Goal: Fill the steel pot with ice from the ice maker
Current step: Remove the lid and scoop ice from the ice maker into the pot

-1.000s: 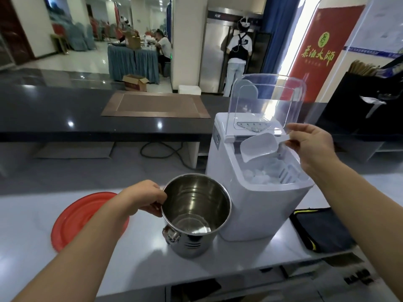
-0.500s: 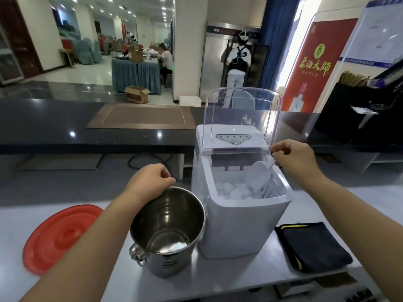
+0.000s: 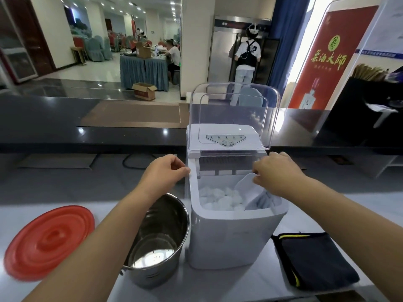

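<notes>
The step in hand is scooping. The ice maker (image 3: 231,236) stands in the middle of the frame with its clear lid (image 3: 233,110) tipped upright. The right hand (image 3: 277,173) reaches in from the right and grips the handle end of a translucent scoop (image 3: 245,188). The scoop's bowl is angled down into the right part of the bin, beside the heap of ice (image 3: 220,199).

The left hand (image 3: 165,171) sits at the machine's upper left corner with its fingers curled against the rim. Whether it pinches the rim or only rests there cannot be told. It is not on the steel pot (image 3: 152,277), which stands low in the frame just beside the machine's left wall, under the left forearm. The pot's shiny bottom shows no heap of ice, so filling seems barely begun.

The next move probably calls for pushing the scoop leftward under the ice, lifting it level, and carrying it over the machine's left rim to tip above the pot's mouth. A red lid (image 3: 48,243) lies at lower left and a dark folded cloth (image 3: 314,258) at lower right.
</notes>
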Action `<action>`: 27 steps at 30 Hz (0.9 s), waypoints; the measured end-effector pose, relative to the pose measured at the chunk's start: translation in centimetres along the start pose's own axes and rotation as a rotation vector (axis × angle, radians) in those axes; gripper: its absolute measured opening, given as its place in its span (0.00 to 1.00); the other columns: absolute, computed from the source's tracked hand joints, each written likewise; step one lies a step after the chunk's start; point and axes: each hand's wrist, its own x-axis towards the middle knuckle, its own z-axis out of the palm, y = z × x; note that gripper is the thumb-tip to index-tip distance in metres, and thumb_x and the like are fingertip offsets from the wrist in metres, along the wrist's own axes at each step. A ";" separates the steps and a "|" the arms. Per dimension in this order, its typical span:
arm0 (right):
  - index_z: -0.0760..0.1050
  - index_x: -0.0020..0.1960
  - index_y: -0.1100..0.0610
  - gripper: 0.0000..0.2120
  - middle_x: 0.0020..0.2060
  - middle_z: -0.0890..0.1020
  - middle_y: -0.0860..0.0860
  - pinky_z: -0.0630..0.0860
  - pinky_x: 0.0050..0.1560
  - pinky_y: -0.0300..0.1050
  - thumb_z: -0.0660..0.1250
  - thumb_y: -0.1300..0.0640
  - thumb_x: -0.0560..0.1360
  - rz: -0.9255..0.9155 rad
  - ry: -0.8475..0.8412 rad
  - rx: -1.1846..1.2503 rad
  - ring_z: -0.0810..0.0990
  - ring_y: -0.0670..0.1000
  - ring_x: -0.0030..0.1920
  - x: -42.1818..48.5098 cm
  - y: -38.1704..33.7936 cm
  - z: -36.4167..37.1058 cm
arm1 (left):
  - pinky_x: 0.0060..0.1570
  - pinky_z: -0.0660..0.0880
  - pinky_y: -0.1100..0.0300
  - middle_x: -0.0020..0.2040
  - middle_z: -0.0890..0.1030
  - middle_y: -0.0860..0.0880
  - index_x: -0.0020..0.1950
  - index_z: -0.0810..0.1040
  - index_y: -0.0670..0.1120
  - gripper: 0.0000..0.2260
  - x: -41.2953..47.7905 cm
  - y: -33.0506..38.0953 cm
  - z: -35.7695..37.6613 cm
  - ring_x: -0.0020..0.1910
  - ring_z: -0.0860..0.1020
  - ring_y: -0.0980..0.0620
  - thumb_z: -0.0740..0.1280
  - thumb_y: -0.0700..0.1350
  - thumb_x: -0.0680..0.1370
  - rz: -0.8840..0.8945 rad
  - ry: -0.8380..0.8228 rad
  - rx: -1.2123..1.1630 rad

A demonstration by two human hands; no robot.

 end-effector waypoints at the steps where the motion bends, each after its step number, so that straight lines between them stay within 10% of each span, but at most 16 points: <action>1: 0.78 0.50 0.52 0.09 0.46 0.81 0.50 0.63 0.50 0.46 0.59 0.52 0.78 -0.012 0.013 -0.075 0.70 0.51 0.46 0.2 -0.1 0.1 | 0.44 0.77 0.56 0.41 0.81 0.52 0.46 0.78 0.49 0.05 0.2 0.2 0.1 0.41 0.78 0.54 0.69 0.49 0.74 -0.005 0.006 -0.005; 27: 0.78 0.43 0.56 0.08 0.36 0.75 0.52 0.63 0.32 0.41 0.60 0.62 0.73 -0.141 0.035 0.141 0.72 0.55 0.38 2.2 -1.5 2.1 | 0.31 0.75 0.72 0.45 0.83 0.53 0.52 0.78 0.48 0.09 1.5 1.2 0.8 0.36 0.82 0.61 0.70 0.38 0.75 -0.138 -0.127 -0.306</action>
